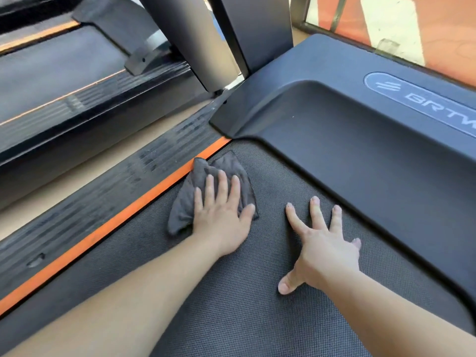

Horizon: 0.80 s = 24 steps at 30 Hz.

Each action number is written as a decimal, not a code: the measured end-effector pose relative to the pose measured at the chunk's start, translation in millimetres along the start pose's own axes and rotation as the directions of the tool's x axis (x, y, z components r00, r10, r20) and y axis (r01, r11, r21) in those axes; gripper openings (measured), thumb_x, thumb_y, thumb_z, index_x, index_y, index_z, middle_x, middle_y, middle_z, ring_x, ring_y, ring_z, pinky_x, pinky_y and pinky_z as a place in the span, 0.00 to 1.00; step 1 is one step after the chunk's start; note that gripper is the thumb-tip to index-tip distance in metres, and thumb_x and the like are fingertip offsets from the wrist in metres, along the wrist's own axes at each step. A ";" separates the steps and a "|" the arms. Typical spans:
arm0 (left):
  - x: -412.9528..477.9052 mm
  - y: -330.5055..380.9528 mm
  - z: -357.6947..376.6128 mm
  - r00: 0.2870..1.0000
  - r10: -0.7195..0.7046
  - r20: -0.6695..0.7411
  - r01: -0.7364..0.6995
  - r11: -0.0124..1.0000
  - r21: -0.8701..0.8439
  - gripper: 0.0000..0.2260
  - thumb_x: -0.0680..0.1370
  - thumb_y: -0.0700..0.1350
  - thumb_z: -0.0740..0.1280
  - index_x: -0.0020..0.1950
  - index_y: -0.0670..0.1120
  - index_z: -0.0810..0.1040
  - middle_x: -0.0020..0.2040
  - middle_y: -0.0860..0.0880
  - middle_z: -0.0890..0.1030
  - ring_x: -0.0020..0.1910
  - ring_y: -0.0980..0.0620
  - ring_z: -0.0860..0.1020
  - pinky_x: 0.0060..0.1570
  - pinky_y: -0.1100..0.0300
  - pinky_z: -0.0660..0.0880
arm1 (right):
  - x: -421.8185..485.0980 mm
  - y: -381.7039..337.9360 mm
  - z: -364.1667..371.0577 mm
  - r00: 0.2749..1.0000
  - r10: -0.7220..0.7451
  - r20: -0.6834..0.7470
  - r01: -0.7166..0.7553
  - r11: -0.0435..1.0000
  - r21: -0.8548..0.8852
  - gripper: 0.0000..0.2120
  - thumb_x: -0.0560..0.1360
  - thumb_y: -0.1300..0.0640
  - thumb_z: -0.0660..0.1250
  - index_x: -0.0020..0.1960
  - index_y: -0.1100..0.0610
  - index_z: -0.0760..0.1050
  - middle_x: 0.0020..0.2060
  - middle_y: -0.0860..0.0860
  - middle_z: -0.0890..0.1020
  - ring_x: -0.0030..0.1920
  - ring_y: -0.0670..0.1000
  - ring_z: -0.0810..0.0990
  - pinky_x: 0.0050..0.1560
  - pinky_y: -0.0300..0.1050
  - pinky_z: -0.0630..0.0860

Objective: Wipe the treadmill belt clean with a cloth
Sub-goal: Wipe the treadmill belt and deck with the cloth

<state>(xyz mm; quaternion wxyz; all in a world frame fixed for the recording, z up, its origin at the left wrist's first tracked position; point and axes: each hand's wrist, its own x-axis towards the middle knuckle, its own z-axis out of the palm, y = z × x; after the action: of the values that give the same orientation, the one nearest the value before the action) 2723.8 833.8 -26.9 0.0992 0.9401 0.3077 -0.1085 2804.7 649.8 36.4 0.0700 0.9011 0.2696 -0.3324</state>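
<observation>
Two treadmills are recorded side by side. Most of the view is filled by the nearer one: its dark textured belt (231, 318) runs from the lower edge up to a smooth black motor cover (360, 140). The second treadmill (51, 81) is seen at upper left, apart from the first, with a band of tan floor (77, 180) between them. Grey upright posts (190, 42) are noted at top centre.

A ribbed black side rail (103, 202) is observed along the belt's left edge, bordered on the belt side by an orange strip (123, 217). A pale oval logo (425, 99), cut off by the frame edge, is printed on the motor cover.

A dark grey cloth (183, 202) is found lying crumpled on the belt, near its front left corner, just short of the motor cover; its upper left corner touches the orange strip.

The left hand (224, 215) is laid flat on the cloth, fingers straight and pressed down, not curled round it. The right hand (324, 243) is spread on the bare belt just beside the cloth, fingers splayed, nothing held.
</observation>
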 end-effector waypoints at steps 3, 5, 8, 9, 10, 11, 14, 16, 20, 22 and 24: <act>-7.4 -15.2 -9.0 0.976 0.215 0.032 -0.216 0.976 0.027 0.28 0.86 0.58 0.44 0.83 0.55 0.37 0.81 0.55 0.32 0.81 0.50 0.32 0.79 0.45 0.35 | -0.5 -0.6 -0.2 1.000 -0.005 -0.008 0.005 1.000 -0.001 0.77 0.52 0.32 0.84 0.77 0.31 0.25 0.77 0.46 0.22 0.78 0.62 0.24 0.74 0.78 0.54; 14.7 -44.6 -20.1 0.956 0.291 0.046 -0.293 0.955 0.048 0.26 0.86 0.57 0.44 0.83 0.57 0.39 0.81 0.59 0.34 0.81 0.54 0.36 0.80 0.48 0.38 | 0.3 0.2 -0.5 1.000 -0.006 -0.016 0.005 1.000 -0.002 0.77 0.52 0.32 0.84 0.77 0.31 0.25 0.77 0.46 0.22 0.78 0.62 0.24 0.74 0.78 0.54; 19.1 -36.8 -20.4 0.990 0.136 -0.023 -0.136 0.991 0.016 0.25 0.86 0.56 0.44 0.84 0.57 0.44 0.83 0.58 0.39 0.83 0.52 0.39 0.80 0.46 0.40 | -1.0 0.0 -0.4 1.000 -0.010 -0.015 0.010 1.000 -0.001 0.77 0.52 0.32 0.84 0.77 0.31 0.26 0.77 0.46 0.22 0.78 0.62 0.24 0.74 0.79 0.54; 10.5 -18.7 -13.3 0.992 0.117 -0.057 -0.119 0.993 -0.027 0.25 0.86 0.56 0.44 0.84 0.56 0.46 0.83 0.58 0.40 0.83 0.51 0.39 0.80 0.44 0.39 | -0.1 0.5 1.3 1.000 -0.011 -0.024 0.011 1.000 0.001 0.77 0.52 0.32 0.84 0.77 0.31 0.26 0.77 0.46 0.22 0.78 0.62 0.24 0.74 0.78 0.54; -0.6 0.6 -7.3 0.984 0.167 -0.059 -0.170 0.984 -0.059 0.25 0.87 0.55 0.44 0.84 0.55 0.47 0.84 0.58 0.42 0.82 0.51 0.39 0.80 0.44 0.39 | 0.3 0.6 2.1 0.999 -0.009 -0.033 0.009 1.000 0.004 0.77 0.51 0.31 0.83 0.77 0.31 0.26 0.77 0.46 0.22 0.78 0.62 0.24 0.74 0.78 0.54; -14.0 14.3 -3.8 0.959 0.281 -0.033 -0.283 0.957 -0.063 0.25 0.87 0.55 0.45 0.84 0.54 0.49 0.84 0.58 0.44 0.82 0.52 0.39 0.80 0.44 0.38 | 0.0 0.4 1.8 0.999 -0.007 -0.035 0.007 1.000 0.002 0.77 0.51 0.31 0.83 0.77 0.31 0.25 0.77 0.46 0.22 0.78 0.62 0.24 0.74 0.78 0.55; -19.9 -0.8 -11.6 0.811 0.579 0.078 -0.582 0.813 0.009 0.25 0.87 0.55 0.47 0.84 0.56 0.47 0.83 0.61 0.43 0.82 0.57 0.38 0.79 0.50 0.35 | 0.1 -0.2 0.2 1.000 -0.005 -0.022 0.005 1.000 0.001 0.77 0.51 0.31 0.83 0.77 0.31 0.25 0.77 0.45 0.21 0.78 0.61 0.24 0.74 0.77 0.55; 5.7 -27.6 -18.5 0.863 0.500 0.073 -0.504 0.860 0.074 0.25 0.87 0.56 0.45 0.84 0.58 0.43 0.82 0.61 0.38 0.81 0.58 0.37 0.79 0.49 0.36 | -0.6 -0.3 -1.1 1.000 -0.003 -0.018 0.003 1.000 0.000 0.77 0.51 0.31 0.83 0.77 0.31 0.26 0.77 0.45 0.22 0.78 0.61 0.24 0.74 0.77 0.55; 1.2 -1.3 -14.1 0.986 0.156 -0.055 -0.161 0.982 -0.100 0.25 0.87 0.55 0.44 0.84 0.55 0.48 0.84 0.57 0.42 0.82 0.55 0.39 0.80 0.44 0.37 | -1.5 -0.5 0.5 1.000 -0.006 -0.030 0.006 1.000 0.004 0.77 0.51 0.31 0.83 0.76 0.31 0.25 0.77 0.45 0.22 0.78 0.61 0.24 0.74 0.77 0.55; -29.9 20.5 -2.5 0.945 0.326 -0.016 -0.326 0.938 -0.114 0.25 0.87 0.54 0.44 0.84 0.54 0.49 0.84 0.57 0.43 0.82 0.56 0.38 0.80 0.46 0.37 | -0.7 -0.8 0.2 1.000 -0.003 -0.023 0.003 1.000 0.001 0.77 0.50 0.30 0.83 0.78 0.31 0.27 0.77 0.45 0.21 0.78 0.61 0.24 0.75 0.77 0.56; -41.3 4.4 -5.7 0.856 0.515 0.036 -0.512 0.856 -0.073 0.25 0.87 0.54 0.46 0.84 0.56 0.47 0.83 0.60 0.41 0.80 0.61 0.36 0.79 0.51 0.35 | -0.7 -1.1 -0.7 1.000 0.002 -0.011 -0.002 1.000 0.004 0.76 0.50 0.30 0.83 0.79 0.32 0.31 0.76 0.45 0.21 0.78 0.61 0.24 0.75 0.77 0.55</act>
<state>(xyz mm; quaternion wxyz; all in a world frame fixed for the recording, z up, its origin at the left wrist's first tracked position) 2694.7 808.8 -10.0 0.1613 0.9813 0.0460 -0.0944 2804.1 650.7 37.5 0.0672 0.9033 0.2685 -0.3279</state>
